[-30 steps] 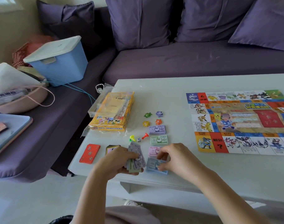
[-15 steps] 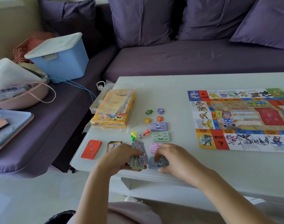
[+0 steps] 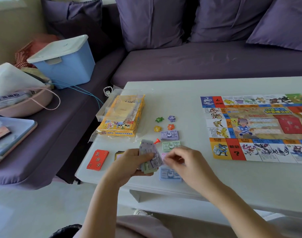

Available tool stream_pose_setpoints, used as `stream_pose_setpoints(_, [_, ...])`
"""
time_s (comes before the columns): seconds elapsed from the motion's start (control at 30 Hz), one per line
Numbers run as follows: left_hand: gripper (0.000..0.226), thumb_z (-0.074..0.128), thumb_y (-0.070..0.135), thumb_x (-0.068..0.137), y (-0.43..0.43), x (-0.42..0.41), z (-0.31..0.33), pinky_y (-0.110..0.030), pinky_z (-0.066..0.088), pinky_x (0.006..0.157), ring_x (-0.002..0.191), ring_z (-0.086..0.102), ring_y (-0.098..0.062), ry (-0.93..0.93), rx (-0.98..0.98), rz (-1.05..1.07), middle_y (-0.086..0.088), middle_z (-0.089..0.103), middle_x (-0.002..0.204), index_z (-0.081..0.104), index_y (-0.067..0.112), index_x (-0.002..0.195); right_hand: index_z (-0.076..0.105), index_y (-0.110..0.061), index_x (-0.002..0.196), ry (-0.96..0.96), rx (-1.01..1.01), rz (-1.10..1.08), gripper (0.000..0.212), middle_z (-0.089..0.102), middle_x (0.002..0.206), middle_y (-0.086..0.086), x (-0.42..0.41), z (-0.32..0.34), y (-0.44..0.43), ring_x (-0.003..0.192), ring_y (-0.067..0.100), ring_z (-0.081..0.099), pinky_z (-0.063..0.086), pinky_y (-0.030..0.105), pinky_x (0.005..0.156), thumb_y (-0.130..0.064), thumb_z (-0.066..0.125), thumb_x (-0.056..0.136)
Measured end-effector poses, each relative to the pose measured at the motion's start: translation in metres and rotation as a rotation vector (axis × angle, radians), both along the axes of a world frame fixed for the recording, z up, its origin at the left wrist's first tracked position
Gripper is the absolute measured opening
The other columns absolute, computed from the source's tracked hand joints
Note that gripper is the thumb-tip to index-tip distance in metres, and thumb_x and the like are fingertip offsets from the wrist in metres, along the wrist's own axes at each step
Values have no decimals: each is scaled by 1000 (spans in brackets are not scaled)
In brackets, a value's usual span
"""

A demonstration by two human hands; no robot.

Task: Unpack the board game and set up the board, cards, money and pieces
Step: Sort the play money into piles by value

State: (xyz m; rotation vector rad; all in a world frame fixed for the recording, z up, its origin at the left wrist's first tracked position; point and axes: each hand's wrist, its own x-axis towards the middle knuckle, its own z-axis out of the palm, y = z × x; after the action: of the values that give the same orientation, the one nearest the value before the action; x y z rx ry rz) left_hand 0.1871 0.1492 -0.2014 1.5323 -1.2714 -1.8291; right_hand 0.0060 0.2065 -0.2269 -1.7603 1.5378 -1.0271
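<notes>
**Sorted money piles crowd the working hands**

The left hand [image 3: 129, 162] is curled round a fanned wad of mixed notes [image 3: 151, 156], thumb on top. The right hand [image 3: 182, 160] hovers just beside the wad with fingers bent, above the pink pile [image 3: 164, 155]. Blur hides whether it pinches a note, so I cannot tell.

The blue pile [image 3: 170, 173] lies just below the right hand's fingers, close to the near edge of the surface [image 3: 249, 177]. The green pile [image 3: 170, 145] and purple pile [image 3: 169, 135] lie just beyond the fingers. The board [image 3: 255, 127] lies flat, well off to the right hand's outer side.

The likeliest slips, as I judge them:
- The right wrist or forearm could drag the blue pile over the edge.
- Thin notes could cling together, so that one lands on the wrong pile.
- The fan could loosen and shed notes across the sorted piles.
- The wad's far tip could knock the red pawn [image 3: 157, 140], which stands right behind it.
</notes>
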Motion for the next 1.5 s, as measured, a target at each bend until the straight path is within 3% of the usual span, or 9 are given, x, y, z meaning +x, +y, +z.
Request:
stream_pose_setpoints(0.17, [12, 66, 16, 83, 7, -20, 0, -25, 57, 59, 65, 69, -12, 72, -90, 16, -5, 72, 73, 68, 6, 88, 69, -18, 80, -297, 165, -131, 13, 70, 71, -2, -1, 7, -4, 63, 6, 63, 50, 18, 60, -25, 79, 76])
stream_pose_setpoints(0.33, [19, 55, 9, 91, 4, -26, -1, -31, 58, 66, 82, 71, -24, 290, 34, 29, -17, 72, 92, 62, -2, 104, 71, -8, 79, -445, 181, -229, 4, 69, 65, 3, -7, 6, -11, 50, 4, 62, 46, 12, 51, -11, 73, 81])
stream_pose_setpoints(0.53, [14, 48, 1, 94, -9, -27, -7, -37, 60, 66, 87, 68, -33, 383, 60, 289, -23, 67, 102, 56, -4, 105, 70, -27, 92, -181, 108, -187, 15, 63, 66, -14, -34, 19, -43, 53, -7, 55, 41, 6, 54, -13, 64, 89])
stream_pose_setpoints(0.77, [8, 47, 1, 95, -26, -32, -13, -45, 51, 88, 113, 58, -40, 424, 72, 378, -27, 61, 114, 53, 0, 99, 71, -21, 83, -95, 213, -159, 7, 69, 77, -2, -54, 12, -103, 66, 4, 58, 43, 15, 63, -16, 75, 81])
stream_pose_setpoints(0.9, [9, 46, 0, 95, -34, -41, -10, -45, 51, 87, 106, 60, -38, 453, 94, 371, -22, 64, 101, 55, 0, 96, 71, -22, 78, -35, 261, -109, 9, 70, 76, -5, -53, 3, -119, 73, 9, 62, 47, 17, 70, -15, 77, 78])
stream_pose_setpoints(1.0, [9, 47, -1, 95, -37, -45, -9, -44, 51, 86, 94, 64, -32, 443, 98, 365, -19, 66, 95, 56, 2, 94, 74, -16, 84, 34, 241, -103, 8, 65, 72, -14, -51, -1, -124, 68, 1, 57, 39, 5, 59, -15, 78, 77])
stream_pose_setpoints(1.17, [10, 47, 0, 95, -46, -46, -9, -39, 55, 76, 82, 66, -26, 404, 80, 370, -16, 68, 88, 55, 4, 92, 74, -14, 83, 99, 178, -55, 11, 68, 75, -8, -53, 3, -125, 55, -11, 53, 37, 2, 55, -14, 80, 74])
stream_pose_setpoints(1.33, [10, 48, 1, 95, -51, -46, -10, -38, 53, 79, 82, 65, -24, 363, 63, 401, -15, 67, 89, 56, 3, 90, 71, -25, 80, 360, 146, 126, 11, 67, 84, -7, -47, 5, -126, 71, -2, 55, 40, 11, 62, -16, 76, 75])
stream_pose_setpoints(1.5, [11, 48, 1, 95, -53, -48, -9, -35, 53, 73, 81, 65, -22, 363, 67, 438, -13, 67, 88, 56, 5, 90, 72, -23, 94, 490, 150, 191, 16, 57, 93, -8, -47, 6, -129, 88, 8, 53, 43, 25, 76, -21, 75, 78])
